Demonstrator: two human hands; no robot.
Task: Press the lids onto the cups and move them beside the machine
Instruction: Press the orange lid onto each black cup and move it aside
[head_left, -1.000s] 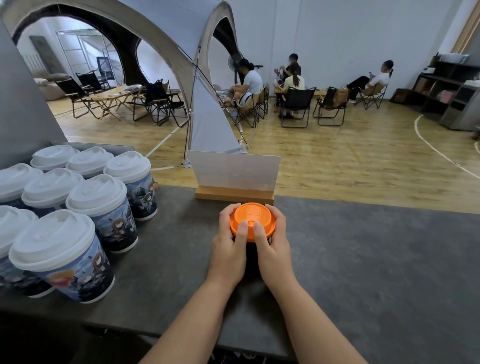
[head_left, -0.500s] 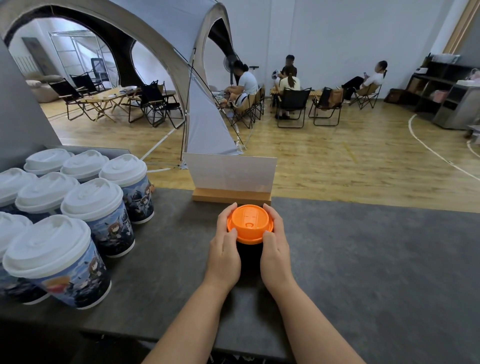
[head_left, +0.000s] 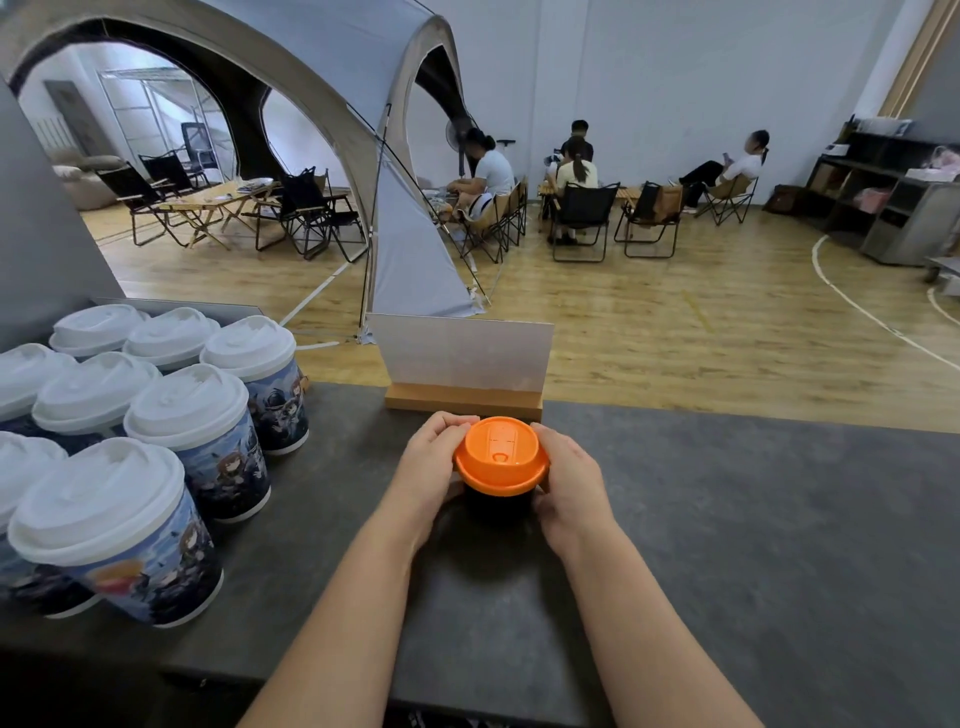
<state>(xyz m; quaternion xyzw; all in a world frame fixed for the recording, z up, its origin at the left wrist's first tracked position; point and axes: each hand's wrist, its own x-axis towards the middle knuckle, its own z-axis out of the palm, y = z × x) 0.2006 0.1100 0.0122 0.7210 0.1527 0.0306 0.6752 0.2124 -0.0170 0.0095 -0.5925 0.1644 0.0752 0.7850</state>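
A dark cup (head_left: 498, 505) stands on the grey counter (head_left: 727, 545) in front of me, topped by an orange lid (head_left: 500, 454). My left hand (head_left: 431, 467) wraps the cup's left side, its fingers curled over the lid's rim at the far left. On the other side my right hand (head_left: 569, 480) grips the cup, fingers curled under and around the lid's rim. Much of the cup body is hidden by both hands. At the left stand several printed cups with white lids (head_left: 187, 441), grouped beside a grey machine (head_left: 41, 249).
A white sign in a wooden base (head_left: 462, 400) stands just behind the cup at the counter's far edge. Beyond the counter lie a wooden floor, a tent, folding chairs and seated people. Bare counter stretches to the right.
My thumbs pressed on top of the orange lid a second ago. Both hands have since slid down and outward to grip the rim and the cup's sides.
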